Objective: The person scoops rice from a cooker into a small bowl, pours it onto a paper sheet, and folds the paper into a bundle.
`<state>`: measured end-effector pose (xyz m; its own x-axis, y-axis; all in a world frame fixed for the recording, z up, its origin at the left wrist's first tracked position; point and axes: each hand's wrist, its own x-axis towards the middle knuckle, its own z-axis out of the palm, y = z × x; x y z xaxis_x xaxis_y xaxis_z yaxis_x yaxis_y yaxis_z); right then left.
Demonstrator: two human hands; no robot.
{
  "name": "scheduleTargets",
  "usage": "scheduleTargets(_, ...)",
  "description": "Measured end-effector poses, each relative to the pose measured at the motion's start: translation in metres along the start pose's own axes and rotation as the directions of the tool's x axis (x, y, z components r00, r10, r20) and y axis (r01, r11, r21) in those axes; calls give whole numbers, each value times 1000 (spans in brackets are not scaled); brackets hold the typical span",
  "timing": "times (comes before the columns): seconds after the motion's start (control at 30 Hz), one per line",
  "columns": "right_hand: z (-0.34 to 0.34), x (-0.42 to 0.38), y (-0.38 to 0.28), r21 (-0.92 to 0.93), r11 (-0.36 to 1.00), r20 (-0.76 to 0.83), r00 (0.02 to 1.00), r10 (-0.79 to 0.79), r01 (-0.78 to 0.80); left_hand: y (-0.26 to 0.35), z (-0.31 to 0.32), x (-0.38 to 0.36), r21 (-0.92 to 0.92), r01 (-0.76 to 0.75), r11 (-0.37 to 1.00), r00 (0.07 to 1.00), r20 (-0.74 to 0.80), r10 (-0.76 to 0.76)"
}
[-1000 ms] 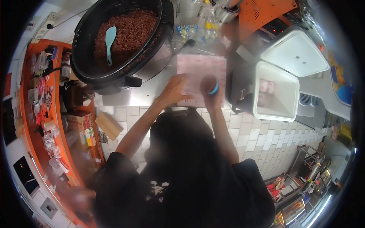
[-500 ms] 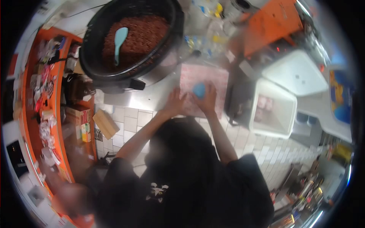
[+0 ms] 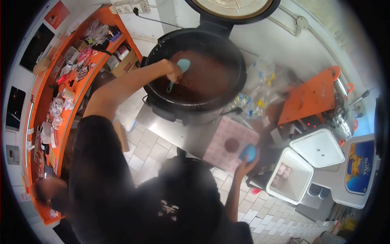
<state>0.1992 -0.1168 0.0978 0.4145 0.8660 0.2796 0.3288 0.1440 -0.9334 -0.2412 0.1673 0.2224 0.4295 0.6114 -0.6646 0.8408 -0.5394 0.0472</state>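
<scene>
My left hand (image 3: 174,71) is inside the rim of a large black cooker (image 3: 241,77), its fingers closed round the handle of a pale turquoise spoon (image 3: 184,64). Reddish-brown grainy food (image 3: 207,73) fills the cooker beneath it. Over the right edge of a pink printed paper (image 3: 217,148) on the steel counter, my right hand (image 3: 246,166) holds a small blue cup (image 3: 248,153). A round brown portion of food (image 3: 232,145) lies on the paper, left of the cup.
A white open bin (image 3: 290,187) with wrapped pieces inside stands to the right, its lid (image 3: 317,148) behind it. Plastic bags (image 3: 260,89) and an orange panel (image 3: 310,97) are behind the counter. Orange shelves (image 3: 77,101) hold clutter at left; a person's head (image 3: 48,190) shows lower left.
My left hand has gone from the paper to the cooker and taken the spoon. My right hand now holds the blue cup at the paper's right side, and the brown portion is visible. The view has shifted.
</scene>
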Motion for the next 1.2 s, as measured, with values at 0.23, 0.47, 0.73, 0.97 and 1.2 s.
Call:
scheduleTargets(0.23,17,34,-110,608,784,72,992,102,-125,-4,-41,-19,-18,248,969,965,93,-246)
scheduleTargets(0.47,158,176,-245,56,892,519,751,-409,448,19,-37,-153,-505,-274,818,521,-793,-315)
scheduleTargets(0.73,387,244,-138,-510,560,791,612,8,653,139,150,-156,-373,-906,-198,174,96,-980)
scheduleTargets(0.97,415,225,-125,-38,389,999,29,29,921,214,229,-117,-536,-729,-426,468,64,-881)
scheduleTargets(1.2,354,161,-154,322,285,925,-364,111,903,205,225,-140,-169,-833,-526,485,234,-843)
